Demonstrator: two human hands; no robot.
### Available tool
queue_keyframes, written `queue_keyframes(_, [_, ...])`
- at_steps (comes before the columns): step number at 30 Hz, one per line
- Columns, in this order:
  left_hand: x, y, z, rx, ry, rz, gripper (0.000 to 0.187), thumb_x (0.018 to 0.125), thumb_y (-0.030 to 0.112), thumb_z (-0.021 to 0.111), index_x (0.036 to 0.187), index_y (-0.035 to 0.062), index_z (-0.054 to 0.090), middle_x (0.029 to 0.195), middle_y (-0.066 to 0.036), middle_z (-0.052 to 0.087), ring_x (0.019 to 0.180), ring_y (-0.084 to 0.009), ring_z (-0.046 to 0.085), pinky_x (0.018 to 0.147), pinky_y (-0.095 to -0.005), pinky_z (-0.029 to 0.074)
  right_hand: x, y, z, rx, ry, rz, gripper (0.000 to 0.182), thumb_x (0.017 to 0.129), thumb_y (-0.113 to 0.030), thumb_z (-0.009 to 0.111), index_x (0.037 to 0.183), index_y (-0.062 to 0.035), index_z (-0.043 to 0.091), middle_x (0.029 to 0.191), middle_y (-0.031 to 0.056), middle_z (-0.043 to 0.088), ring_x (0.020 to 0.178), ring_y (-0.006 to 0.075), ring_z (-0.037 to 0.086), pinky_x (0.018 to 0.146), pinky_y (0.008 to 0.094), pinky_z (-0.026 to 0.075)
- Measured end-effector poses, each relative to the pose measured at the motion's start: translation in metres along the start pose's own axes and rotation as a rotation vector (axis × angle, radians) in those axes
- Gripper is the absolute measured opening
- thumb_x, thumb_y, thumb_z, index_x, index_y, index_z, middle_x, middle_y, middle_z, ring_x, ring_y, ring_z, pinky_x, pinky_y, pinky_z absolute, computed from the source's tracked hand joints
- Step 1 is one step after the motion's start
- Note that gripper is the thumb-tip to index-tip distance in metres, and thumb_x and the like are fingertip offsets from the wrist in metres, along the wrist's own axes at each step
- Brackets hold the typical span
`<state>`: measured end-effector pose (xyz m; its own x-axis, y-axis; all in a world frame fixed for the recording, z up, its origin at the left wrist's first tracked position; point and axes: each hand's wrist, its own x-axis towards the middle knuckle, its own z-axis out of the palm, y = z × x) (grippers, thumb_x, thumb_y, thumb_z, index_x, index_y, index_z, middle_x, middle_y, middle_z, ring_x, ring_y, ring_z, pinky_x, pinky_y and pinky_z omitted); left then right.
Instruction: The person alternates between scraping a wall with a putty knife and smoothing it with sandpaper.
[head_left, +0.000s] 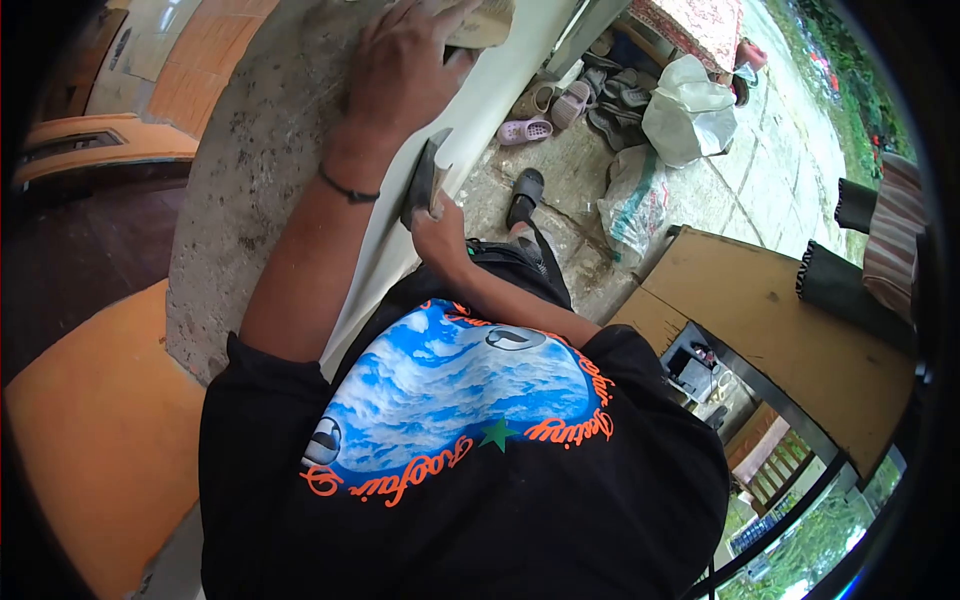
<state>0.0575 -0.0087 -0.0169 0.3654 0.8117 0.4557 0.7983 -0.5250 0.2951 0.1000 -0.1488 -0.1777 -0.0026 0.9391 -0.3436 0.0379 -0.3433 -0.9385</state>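
We were smoothing the wall [250, 150]. Our right hand [440, 232] was closed around a flat scraper [424, 180] pressed on its white edge; our left hand [405, 60] lay open, holding a board [485, 22]. Next, we thought, a slow, steady slide

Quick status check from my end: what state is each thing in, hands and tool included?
left hand: pressed flat high on the wall, fingers over a pale block.
pale block: held against the wall, mostly out of frame.
right hand: closed around the trowel.
trowel: gripped, blade laid against the smooth coat.
wall: rough grey on one side, smooth pale coat on the other.
white bag: standing on the paving, tied shut.
sandals: loose on the paving.
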Motion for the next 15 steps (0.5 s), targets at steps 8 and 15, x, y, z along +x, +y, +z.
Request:
queue_keyframes(8, [0.000, 0.006, -0.006, 0.140, -0.224, -0.123, 0.060, 0.078, 0.020, 0.065, 0.133, 0.0134, 0.042, 0.140, -0.017, 0.034, 0.127, -0.0343, 0.034, 0.105, -0.0449, 0.027, 0.067, -0.032, -0.071, -0.292, -0.598, 0.101, 0.027, 0.079, -0.008, 0.045, 0.096, 0.0026, 0.063, 0.082, 0.0247, 0.063, 0.076, 0.0382, 0.062, 0.069, 0.0430, 0.046])
queue_keyframes(15, [0.000, 0.013, -0.006, 0.242, -0.285, -0.219, 0.068, 0.075, 0.023, 0.067, 0.136, 0.0139, 0.038, 0.142, -0.018, 0.029, 0.132, -0.0339, 0.027, 0.107, -0.0455, 0.024, 0.156, -0.061, -0.155, 0.401, -0.090, 0.450, 0.040, 0.070, 0.000, 0.035, 0.104, 0.0138, 0.052, 0.091, 0.0209, 0.060, 0.073, 0.0294, 0.063, 0.063, 0.0383, 0.051])
